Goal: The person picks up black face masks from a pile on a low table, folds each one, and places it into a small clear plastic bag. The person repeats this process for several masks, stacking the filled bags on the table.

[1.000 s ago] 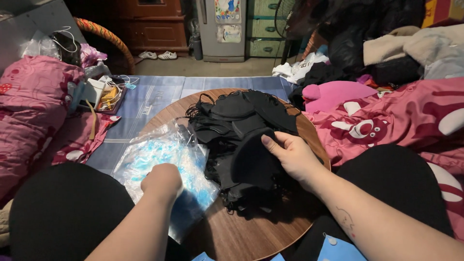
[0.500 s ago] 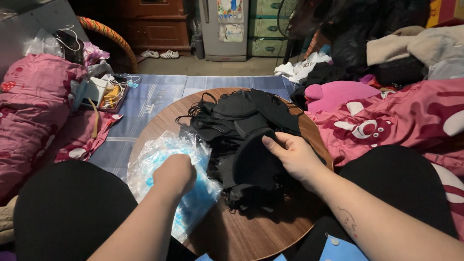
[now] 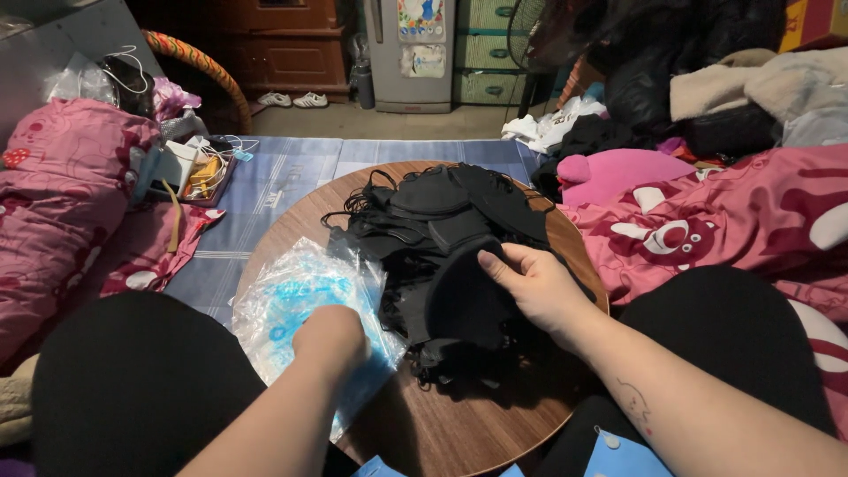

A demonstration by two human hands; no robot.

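A pile of black face masks (image 3: 442, 221) with ear loops lies on a round wooden table (image 3: 459, 433). My right hand (image 3: 534, 287) grips a stack of the black masks (image 3: 464, 300) at the pile's near edge, thumb on top. My left hand (image 3: 331, 340) rests knuckles-up on a heap of clear plastic bags with blue print (image 3: 296, 296) at the table's left side; its fingers are curled into the plastic and hidden.
Pink bedding (image 3: 62, 203) lies at the left and pink printed blankets (image 3: 724, 221) at the right. A tray of small items and cables (image 3: 199, 172) sits on a blue mat (image 3: 291, 168). A small fridge (image 3: 411, 53) and wooden cabinet (image 3: 274, 40) stand behind.
My left hand has slid right and forward over the plastic bags toward the mask pile. My right hand keeps its grip on the black masks.
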